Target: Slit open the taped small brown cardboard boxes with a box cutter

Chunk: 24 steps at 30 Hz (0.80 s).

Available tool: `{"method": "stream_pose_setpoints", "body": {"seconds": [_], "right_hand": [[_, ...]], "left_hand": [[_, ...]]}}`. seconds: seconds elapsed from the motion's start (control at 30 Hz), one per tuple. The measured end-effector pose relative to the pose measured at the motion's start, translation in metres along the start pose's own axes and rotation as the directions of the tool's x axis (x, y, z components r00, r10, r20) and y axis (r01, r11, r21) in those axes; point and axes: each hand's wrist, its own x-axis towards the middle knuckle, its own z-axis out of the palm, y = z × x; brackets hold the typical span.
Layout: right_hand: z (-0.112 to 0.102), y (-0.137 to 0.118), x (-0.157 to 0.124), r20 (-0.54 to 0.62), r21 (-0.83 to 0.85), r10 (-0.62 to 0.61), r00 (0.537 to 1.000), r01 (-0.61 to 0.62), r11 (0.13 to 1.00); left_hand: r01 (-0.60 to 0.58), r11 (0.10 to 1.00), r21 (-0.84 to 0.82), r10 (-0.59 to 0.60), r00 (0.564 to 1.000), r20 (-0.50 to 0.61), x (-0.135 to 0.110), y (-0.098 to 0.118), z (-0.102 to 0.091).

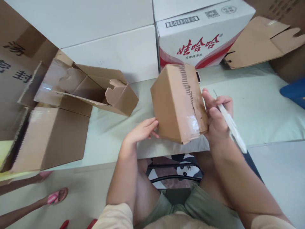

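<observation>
A small closed cardboard box [177, 101] with torn, taped seam along its top stands tilted on the pale green table [257, 111]. My left hand [142, 129] presses its fingers against the box's lower left side. My right hand [215, 116] steadies the box's right side while gripping a white utility knife [232, 127], whose thin blade points up and away from me.
An opened cardboard box [90, 90] lies at left above a larger box [51, 136]. White cartons [202, 35] stand at the back, a flattened box [259, 41] at right, something blue [294, 92] at far right. Another person's sandalled feet [56, 195] show lower left.
</observation>
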Motion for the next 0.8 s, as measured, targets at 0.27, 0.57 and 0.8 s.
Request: {"method": "stream_pose_setpoints", "body": {"seconds": [0.27,0.57,0.8], "right_hand": [[0.003,-0.008,-0.011,0.316,-0.211,0.131,0.94,-0.065,0.975],[0.012,-0.009,-0.002,0.085,-0.135,-0.003,0.996,0.014,0.991],[0.022,-0.054,-0.011,0.245,-0.384,0.076,0.966,0.025,0.923]], "left_hand": [[-0.308,0.875,0.373,0.482,0.622,-0.617,0.004,0.0,-0.004],[-0.554,0.488,0.675,0.849,0.481,-0.219,0.009,0.013,0.017],[-0.535,0.515,0.669,0.831,0.502,-0.238,0.009,0.014,0.018]]}}
